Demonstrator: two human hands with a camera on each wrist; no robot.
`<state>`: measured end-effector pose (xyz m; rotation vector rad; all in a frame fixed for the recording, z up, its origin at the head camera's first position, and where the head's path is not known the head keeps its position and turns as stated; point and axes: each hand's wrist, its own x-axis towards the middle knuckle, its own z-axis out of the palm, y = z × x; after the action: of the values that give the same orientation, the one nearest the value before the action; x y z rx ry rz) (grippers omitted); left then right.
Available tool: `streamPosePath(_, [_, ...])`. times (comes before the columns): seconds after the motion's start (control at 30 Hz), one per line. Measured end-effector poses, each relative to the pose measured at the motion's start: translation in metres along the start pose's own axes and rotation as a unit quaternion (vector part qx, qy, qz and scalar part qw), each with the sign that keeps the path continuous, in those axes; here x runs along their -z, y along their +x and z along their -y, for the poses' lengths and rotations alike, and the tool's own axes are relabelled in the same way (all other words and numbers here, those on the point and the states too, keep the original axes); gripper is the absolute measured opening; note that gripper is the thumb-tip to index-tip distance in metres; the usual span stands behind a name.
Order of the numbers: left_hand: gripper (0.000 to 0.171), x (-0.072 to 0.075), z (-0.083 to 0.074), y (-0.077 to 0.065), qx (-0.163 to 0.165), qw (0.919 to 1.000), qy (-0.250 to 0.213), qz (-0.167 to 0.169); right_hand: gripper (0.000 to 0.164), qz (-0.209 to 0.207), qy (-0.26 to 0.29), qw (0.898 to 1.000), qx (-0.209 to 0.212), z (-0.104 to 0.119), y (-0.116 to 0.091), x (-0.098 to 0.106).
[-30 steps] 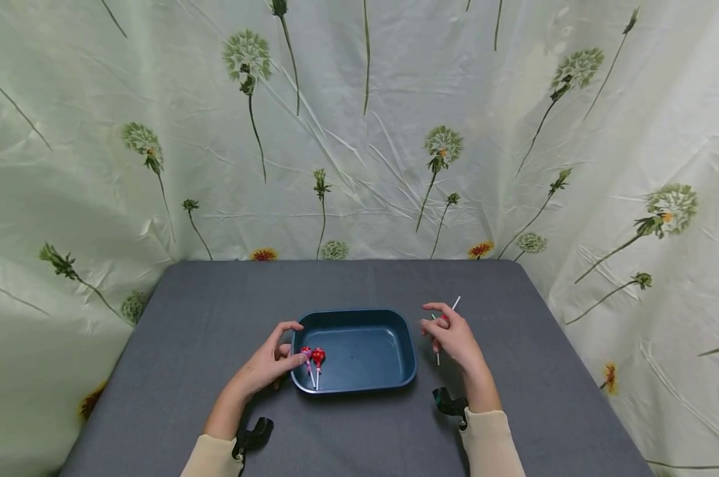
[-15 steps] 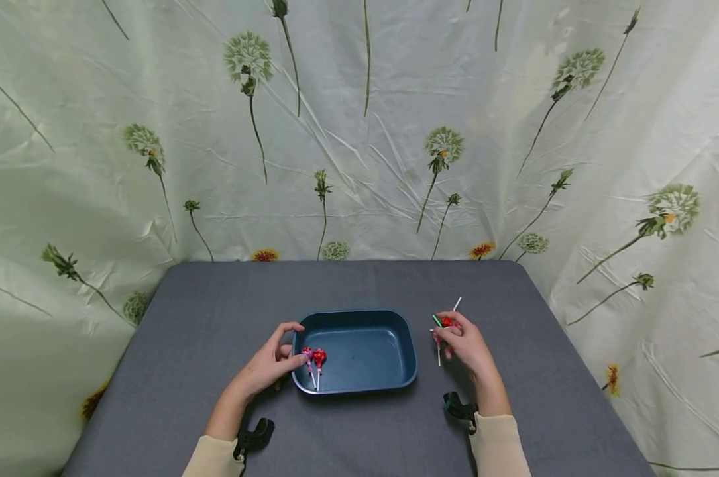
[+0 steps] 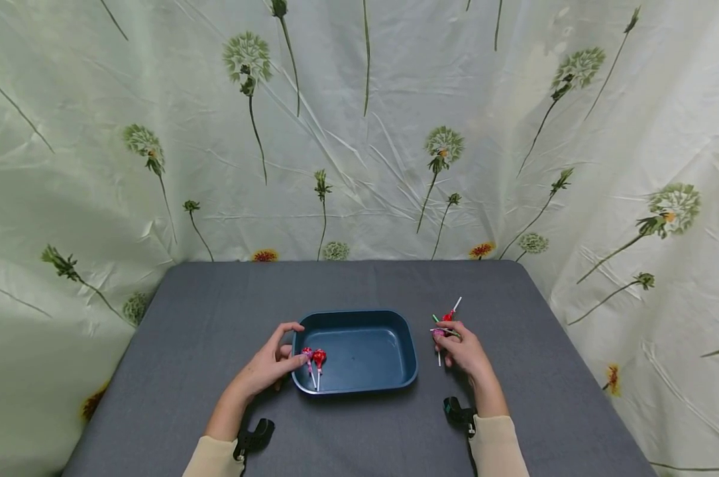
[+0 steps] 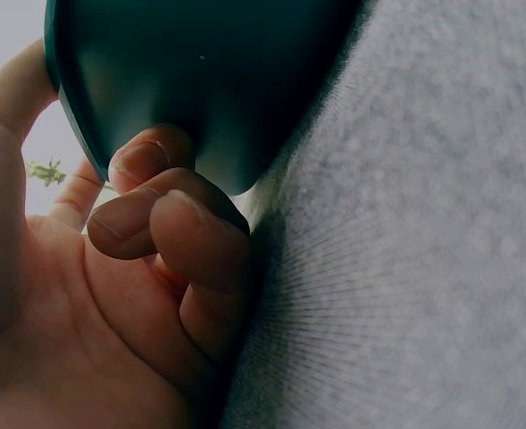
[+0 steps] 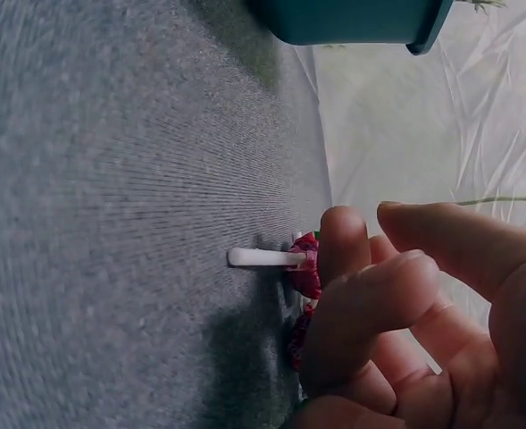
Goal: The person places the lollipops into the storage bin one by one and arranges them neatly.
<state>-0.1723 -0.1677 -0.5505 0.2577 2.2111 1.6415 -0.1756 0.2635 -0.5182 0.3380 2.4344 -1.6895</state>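
A dark blue tray (image 3: 365, 361) sits mid-table, its left end held by my left hand (image 3: 266, 364). The thumb reaches over the rim; several fingers curl against the outer wall (image 4: 200, 89). Inside at the left lie a red lollipop (image 3: 319, 356) and a purple-and-red one. Right of the tray, my right hand (image 3: 465, 348) is at a small group of lollipops, fingers bent. A red lollipop (image 3: 448, 317) shows beyond the fingertips, a pink lollipop (image 3: 438, 334) beside them. In the right wrist view a white stick (image 5: 263, 257) points out past the fingers. Whether anything is pinched is hidden.
Grey cloth covers the table (image 3: 359, 430). Behind and around it hangs a pale curtain (image 3: 347, 132) printed with dandelions. Black wrist cameras sit below both hands, the left one (image 3: 256, 434) near the cloth.
My right hand has moved slightly right and then down among the lollipops, its thumb and forefinger coming nearer each other. The left hand and tray have stayed put.
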Motion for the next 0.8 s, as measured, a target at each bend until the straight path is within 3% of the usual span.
streamPosePath(0.43, [0.062, 0.001, 0.0, 0.0, 0.002, 1.0, 0.001, -0.001, 0.038, -0.039, -0.056, 0.998, -0.009, -0.007, 0.006, -0.002])
streamPosePath(0.8, [0.063, 0.001, -0.002, -0.001, 0.004, 1.0, 0.001, 0.002, 0.04, -0.025, -0.078, 0.997, -0.001, 0.0, 0.009, -0.014])
